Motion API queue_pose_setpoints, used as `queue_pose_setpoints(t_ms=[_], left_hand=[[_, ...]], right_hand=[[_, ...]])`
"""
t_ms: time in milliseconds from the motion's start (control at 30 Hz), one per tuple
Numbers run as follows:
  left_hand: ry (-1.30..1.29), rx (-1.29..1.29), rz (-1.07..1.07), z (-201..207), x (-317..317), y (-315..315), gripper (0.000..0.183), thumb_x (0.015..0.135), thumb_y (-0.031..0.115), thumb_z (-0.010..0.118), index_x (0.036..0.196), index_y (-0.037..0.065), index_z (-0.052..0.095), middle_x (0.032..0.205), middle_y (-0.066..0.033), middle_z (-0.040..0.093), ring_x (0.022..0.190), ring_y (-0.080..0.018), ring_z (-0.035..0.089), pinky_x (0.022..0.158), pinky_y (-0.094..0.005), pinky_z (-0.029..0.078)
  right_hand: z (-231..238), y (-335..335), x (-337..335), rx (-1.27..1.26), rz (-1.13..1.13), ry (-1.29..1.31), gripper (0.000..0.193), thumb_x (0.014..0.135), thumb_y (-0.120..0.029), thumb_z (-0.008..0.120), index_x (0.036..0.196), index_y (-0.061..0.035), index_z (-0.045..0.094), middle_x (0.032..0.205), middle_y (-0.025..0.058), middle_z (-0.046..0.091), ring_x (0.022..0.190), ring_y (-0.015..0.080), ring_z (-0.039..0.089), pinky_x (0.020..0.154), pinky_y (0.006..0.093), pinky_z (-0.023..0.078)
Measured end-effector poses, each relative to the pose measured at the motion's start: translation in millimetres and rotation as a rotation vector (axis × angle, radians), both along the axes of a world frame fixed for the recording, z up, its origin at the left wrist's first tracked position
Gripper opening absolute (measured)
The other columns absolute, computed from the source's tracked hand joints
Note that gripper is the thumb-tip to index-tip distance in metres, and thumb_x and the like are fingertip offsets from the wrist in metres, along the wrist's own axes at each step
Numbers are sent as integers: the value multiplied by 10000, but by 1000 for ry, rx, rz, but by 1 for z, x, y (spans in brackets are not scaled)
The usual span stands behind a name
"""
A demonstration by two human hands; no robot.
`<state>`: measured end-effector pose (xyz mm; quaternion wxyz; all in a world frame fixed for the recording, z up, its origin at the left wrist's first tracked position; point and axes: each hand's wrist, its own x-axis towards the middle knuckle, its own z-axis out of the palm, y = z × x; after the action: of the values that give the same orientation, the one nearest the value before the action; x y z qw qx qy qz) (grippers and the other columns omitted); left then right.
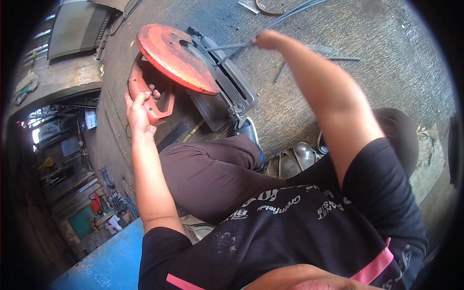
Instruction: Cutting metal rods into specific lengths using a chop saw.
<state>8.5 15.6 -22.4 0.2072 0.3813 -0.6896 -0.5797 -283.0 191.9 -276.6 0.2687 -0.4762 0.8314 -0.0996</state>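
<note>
A chop saw with a worn orange-red blade guard (pixel 176 58) stands on the floor in front of me. My left hand (pixel 139 112) is wrapped round the saw's orange loop handle (pixel 165 107), at the left of the guard. Beyond the saw, my right hand (pixel 265 40) is closed on thin grey metal rods (pixel 231 47), whose near ends reach over the saw's grey base (pixel 237 79). The rods extend past that hand to the far right. Its fingers are partly hidden by the hand itself. The cutting disc is covered by the guard.
Short rod pieces (pixel 344 59) lie on the worn floor right of the saw. My shoe (pixel 249 130) is close to the saw base. A rounded metal part (pixel 304 154) sits between my legs. Dark rods (pixel 174 134) lie near my left knee, and a blue panel (pixel 108 263) is at lower left.
</note>
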Motion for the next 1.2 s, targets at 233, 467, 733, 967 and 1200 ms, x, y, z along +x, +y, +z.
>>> queue_pose_setpoints(t_ms=[233,467,733,967,1200], left_hand=[[13,6,4,0,-1,2,498,827,-5,513,1311,11,396,1108,-185,566,885,-246,622,796,-338,552],[12,35,42,3,-3,7,551,828,-20,490,1358,27,344,1131,-188,542,894,-236,609,809,-346,541],[2,18,48,4,-5,9,514,847,-31,517,1342,17,383,1177,-193,538,970,-246,602,870,-344,529],[-38,-37,51,2,-2,6,493,833,-3,557,1308,-5,425,1119,-181,573,912,-229,612,825,-318,534],[6,23,57,2,-2,8,524,834,-36,512,1336,6,369,1127,-194,555,889,-225,618,827,-340,537]], right_hand=[[65,-12,-115,249,896,796,158,746,-149,651,845,-47,722,869,147,709,813,319,686,700,437,542],[71,19,-47,28,218,304,306,990,-392,460,1130,-175,625,925,78,662,948,229,646,811,466,472],[58,0,-21,3,197,315,277,978,-255,419,1125,-206,649,995,17,640,1039,220,617,928,536,407],[48,-12,3,71,12,3,495,984,-501,384,1189,-133,644,1247,87,623,1226,257,540,1084,518,280],[42,-20,5,112,51,-30,528,989,-511,370,1209,-108,630,1279,106,601,1239,275,526,1085,498,294]])
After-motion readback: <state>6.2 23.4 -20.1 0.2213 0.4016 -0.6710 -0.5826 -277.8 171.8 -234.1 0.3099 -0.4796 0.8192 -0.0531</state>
